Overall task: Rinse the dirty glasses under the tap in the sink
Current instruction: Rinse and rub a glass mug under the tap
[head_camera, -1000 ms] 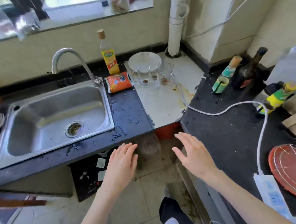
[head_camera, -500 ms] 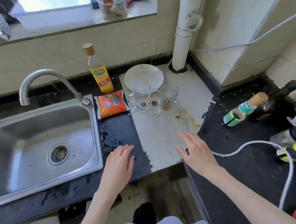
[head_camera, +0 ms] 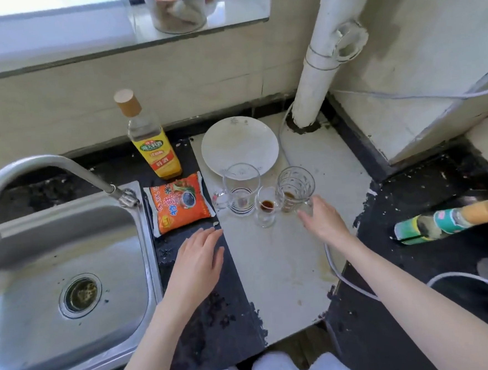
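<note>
Three dirty glasses stand together on the white counter slab: a handled mug glass (head_camera: pixel 240 188) on the left, a small glass (head_camera: pixel 265 207) with brown dregs in the middle, and a patterned tumbler (head_camera: pixel 294 187) on the right. My right hand (head_camera: pixel 323 222) is open, its fingertips at the tumbler's base without gripping it. Palm down over the dark counter, my left hand (head_camera: pixel 197 260) is open beside the steel sink (head_camera: pixel 35 274). The curved tap (head_camera: pixel 42 167) arches over the sink and no water runs.
A white plate (head_camera: pixel 239 144) lies behind the glasses. A yellow-labelled bottle (head_camera: pixel 152 145) and an orange sauce packet (head_camera: pixel 179 203) sit between sink and glasses. A white cable (head_camera: pixel 347 281) runs along the slab's right edge. A green bottle (head_camera: pixel 447 222) lies on the right counter.
Both hands have moved forward over the counter. My right hand has reached the patterned tumbler; my left hand has advanced toward the orange packet. The view has closed in on the glasses.
</note>
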`<state>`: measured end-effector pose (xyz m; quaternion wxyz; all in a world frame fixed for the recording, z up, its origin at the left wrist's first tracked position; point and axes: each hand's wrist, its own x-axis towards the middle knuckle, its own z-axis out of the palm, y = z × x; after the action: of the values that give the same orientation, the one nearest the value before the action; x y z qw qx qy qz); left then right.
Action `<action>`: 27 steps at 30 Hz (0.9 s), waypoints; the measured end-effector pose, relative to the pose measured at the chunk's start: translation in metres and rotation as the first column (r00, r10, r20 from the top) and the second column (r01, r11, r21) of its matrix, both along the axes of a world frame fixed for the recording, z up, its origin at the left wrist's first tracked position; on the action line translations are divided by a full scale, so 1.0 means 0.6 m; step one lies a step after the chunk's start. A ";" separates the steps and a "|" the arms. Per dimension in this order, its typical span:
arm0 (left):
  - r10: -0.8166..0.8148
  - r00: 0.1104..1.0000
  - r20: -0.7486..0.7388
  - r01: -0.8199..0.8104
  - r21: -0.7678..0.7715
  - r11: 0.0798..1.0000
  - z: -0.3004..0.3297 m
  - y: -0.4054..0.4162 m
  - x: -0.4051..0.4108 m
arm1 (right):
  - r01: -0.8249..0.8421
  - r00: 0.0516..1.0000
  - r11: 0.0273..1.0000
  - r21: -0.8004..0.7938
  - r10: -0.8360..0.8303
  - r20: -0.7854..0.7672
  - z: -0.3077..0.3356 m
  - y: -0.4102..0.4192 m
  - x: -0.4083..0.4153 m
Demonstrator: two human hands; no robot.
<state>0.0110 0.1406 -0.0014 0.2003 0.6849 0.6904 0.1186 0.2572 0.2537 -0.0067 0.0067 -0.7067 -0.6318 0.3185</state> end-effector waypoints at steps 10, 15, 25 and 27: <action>-0.011 1.000 -0.003 0.011 -0.027 1.000 -0.008 -0.029 -0.001 | 0.198 0.938 0.979 0.051 -0.174 -0.299 -0.007 -0.015 0.023; -0.029 0.999 -0.027 0.030 0.033 0.999 -0.015 -0.087 0.017 | 0.193 0.928 0.977 0.094 -0.151 -0.341 0.017 -0.091 0.065; 0.032 0.998 -0.058 -0.031 0.013 0.999 -0.016 -0.267 0.054 | -0.096 0.903 0.991 -0.091 0.048 -0.426 0.070 -0.250 0.074; 0.083 0.995 -0.052 -0.081 0.036 0.996 -0.005 -0.291 0.039 | -0.146 0.874 0.980 -0.134 0.064 -0.482 0.070 -0.266 0.044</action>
<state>0.0345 -0.0338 -0.0042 0.1651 0.6621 0.7211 0.1197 0.2835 0.0943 0.0352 0.0850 -0.5694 -0.6195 0.5337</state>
